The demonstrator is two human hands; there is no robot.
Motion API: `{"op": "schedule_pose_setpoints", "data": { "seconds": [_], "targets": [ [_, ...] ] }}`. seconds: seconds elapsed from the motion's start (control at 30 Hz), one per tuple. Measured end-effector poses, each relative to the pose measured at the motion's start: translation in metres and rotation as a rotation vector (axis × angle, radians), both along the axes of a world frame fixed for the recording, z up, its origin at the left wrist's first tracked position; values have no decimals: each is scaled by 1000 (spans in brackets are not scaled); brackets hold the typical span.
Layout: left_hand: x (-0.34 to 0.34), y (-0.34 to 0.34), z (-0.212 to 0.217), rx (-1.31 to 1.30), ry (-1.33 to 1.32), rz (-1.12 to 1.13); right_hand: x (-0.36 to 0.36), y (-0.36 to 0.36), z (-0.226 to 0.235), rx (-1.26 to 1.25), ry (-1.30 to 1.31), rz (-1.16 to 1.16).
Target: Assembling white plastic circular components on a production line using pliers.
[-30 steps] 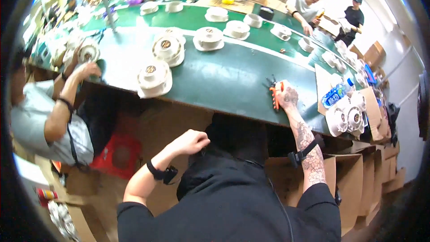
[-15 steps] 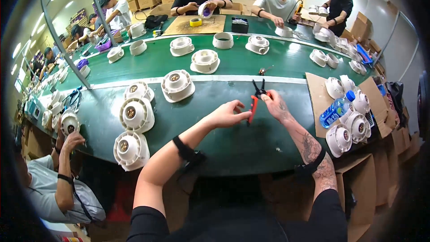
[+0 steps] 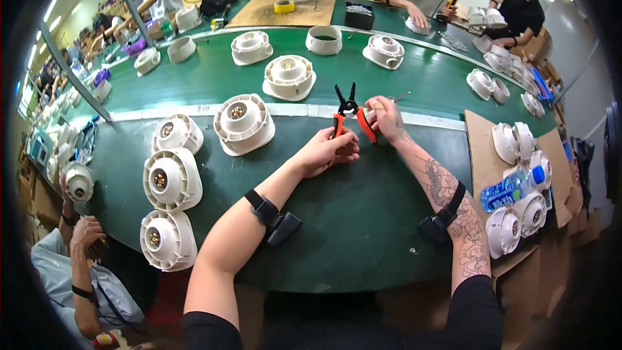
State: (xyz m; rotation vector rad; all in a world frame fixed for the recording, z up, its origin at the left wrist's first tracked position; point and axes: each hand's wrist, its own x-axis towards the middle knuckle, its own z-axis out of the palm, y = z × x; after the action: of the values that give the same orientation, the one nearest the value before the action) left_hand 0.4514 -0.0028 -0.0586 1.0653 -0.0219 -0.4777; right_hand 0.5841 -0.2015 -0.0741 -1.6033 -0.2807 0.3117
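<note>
Wire strippers (image 3: 348, 109) with black jaws and red handles are held above the near edge of the green belt, jaws pointing away from me and spread apart. My left hand (image 3: 329, 150) is closed around the lower end of the left handle. At the right handle, my right hand (image 3: 383, 120) has its fingers curled, their tips partly hidden. Just behind those fingers a small metal part with a thin wire (image 3: 403, 96) shows, mostly covered by the hand. Left of my hands stands a white round housing (image 3: 243, 124) with brass-coloured pieces in its centre.
Several similar housings (image 3: 172, 180) line the table's left side. More white housings (image 3: 289, 78) sit on the green belt (image 3: 220, 81). At right, cardboard (image 3: 478, 149) carries housings and a water bottle (image 3: 512, 189). Co-workers sit opposite, and another person's hand (image 3: 87, 232) is at lower left.
My right hand has shifted along the tool to its right handle, and my left hand grips the left one. The handles have spread and the jaws point up more. The view has shifted.
</note>
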Motion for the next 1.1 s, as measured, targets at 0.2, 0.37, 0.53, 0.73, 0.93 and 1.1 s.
{"op": "schedule_pose_setpoints", "data": {
  "seconds": [0.2, 0.37, 0.53, 0.73, 0.93, 1.1],
  "targets": [
    [3, 16, -7, -82, 69, 24, 87, 42, 19, -791, -1072, -230],
    [10, -2, -4, -161, 66, -59, 160, -1, 24, -1190, -1010, -340],
    [4, 16, -7, -146, 95, 1, 131, 47, 25, -1381, -909, -189],
    [10, 1, 3, -188, 117, 8, 88, 29, 52, -905, -1057, -324],
    [7, 9, -8, -174, 62, 67, -65, 38, 77, -485, -1218, -218],
    [13, 25, -48, -386, -109, -103, -142, 21, 76, -500, -1294, -48]
  ]
}}
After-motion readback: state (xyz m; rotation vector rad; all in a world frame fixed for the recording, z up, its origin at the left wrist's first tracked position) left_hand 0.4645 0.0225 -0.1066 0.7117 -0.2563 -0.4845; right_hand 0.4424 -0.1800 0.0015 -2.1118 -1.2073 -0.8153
